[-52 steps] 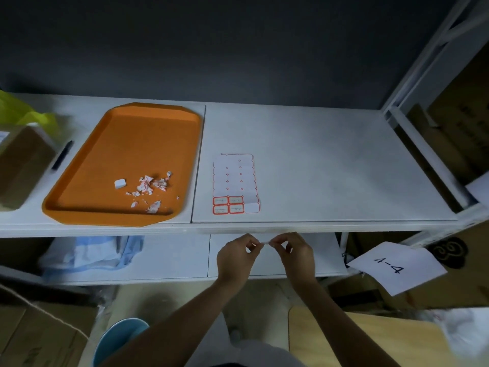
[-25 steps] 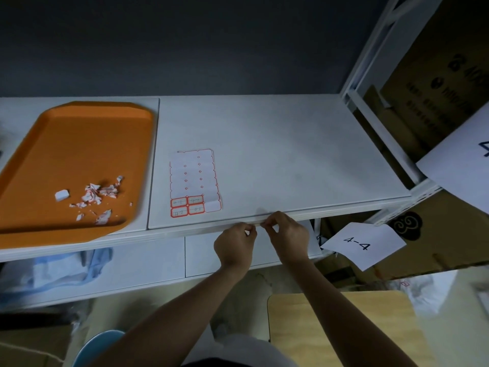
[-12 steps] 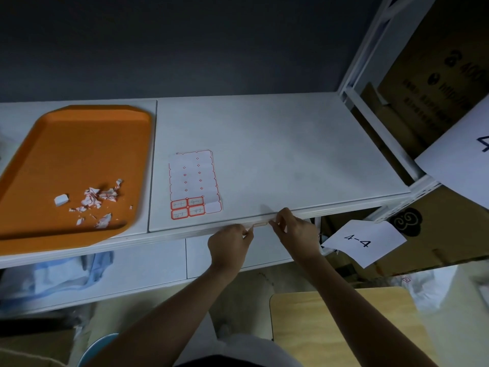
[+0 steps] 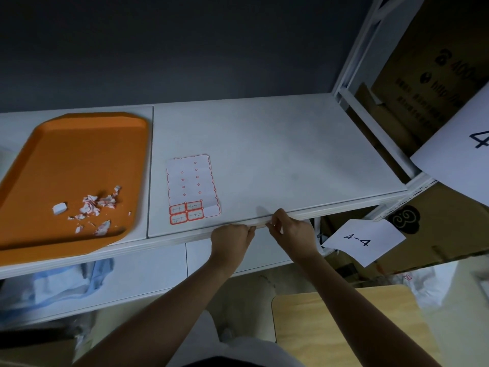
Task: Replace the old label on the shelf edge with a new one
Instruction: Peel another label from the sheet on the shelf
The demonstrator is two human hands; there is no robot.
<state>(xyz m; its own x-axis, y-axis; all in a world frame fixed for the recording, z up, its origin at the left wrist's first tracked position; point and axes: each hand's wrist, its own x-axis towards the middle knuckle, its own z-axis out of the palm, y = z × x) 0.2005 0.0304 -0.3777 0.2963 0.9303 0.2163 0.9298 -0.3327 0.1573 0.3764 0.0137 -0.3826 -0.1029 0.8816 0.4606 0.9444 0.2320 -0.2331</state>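
Small pale label is held at the front edge of the shelf, right of centre. Its left end is pinched by the curled left hand, its right end by the bent fingers of the right hand. A label sheet is laid just behind. Paper scraps are seen in the orange tray.

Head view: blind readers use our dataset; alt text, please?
A person's left hand and right hand pinch a small label against the front edge of a white shelf. On it lie a sticker sheet and an orange tray of paper scraps.
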